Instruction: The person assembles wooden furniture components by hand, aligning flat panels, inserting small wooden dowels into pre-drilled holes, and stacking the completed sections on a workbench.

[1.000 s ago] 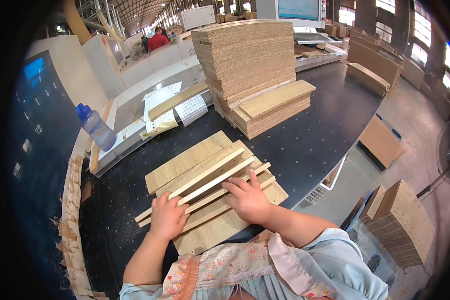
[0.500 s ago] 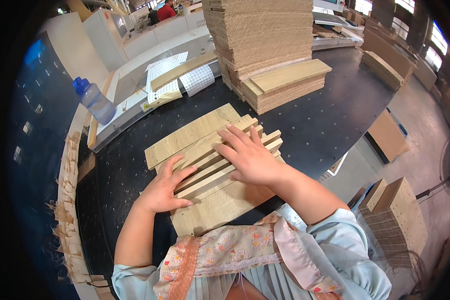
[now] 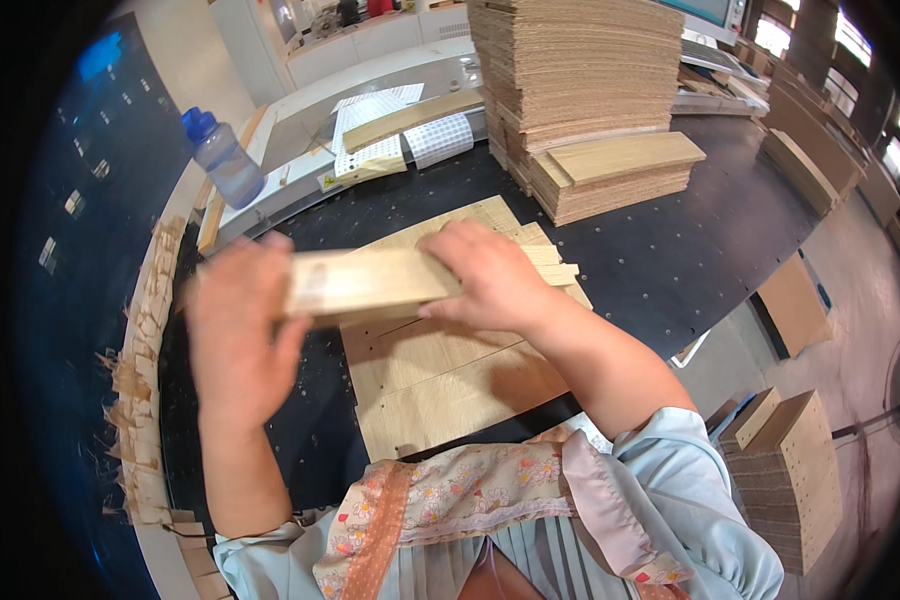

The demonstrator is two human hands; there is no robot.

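Raised above the black table is a pale wooden strip (image 3: 365, 282), lying crosswise between my hands. My right hand (image 3: 495, 275) grips it toward its right end, fingers over the top and thumb below. Around its left end is my left hand (image 3: 238, 335), smeared by motion, with fingers above and thumb below. I cannot tell whether several strips are held together. Beneath lie flat wood-grain boards (image 3: 450, 385), side by side. Ends of more narrow strips (image 3: 560, 272) show just beyond my right hand.
A tall stack of boards (image 3: 580, 80) stands at the back, a lower pile (image 3: 620, 175) before it. On the left ledge are a blue-capped bottle (image 3: 222, 160) and printed sheets (image 3: 370, 125). More stacked boards (image 3: 790, 480) stand low at the right.
My hands rested on narrow strips on the boards; now they hold a strip raised. My left hand has moved left and up, and the flat boards below are more exposed. The view has shifted slightly.
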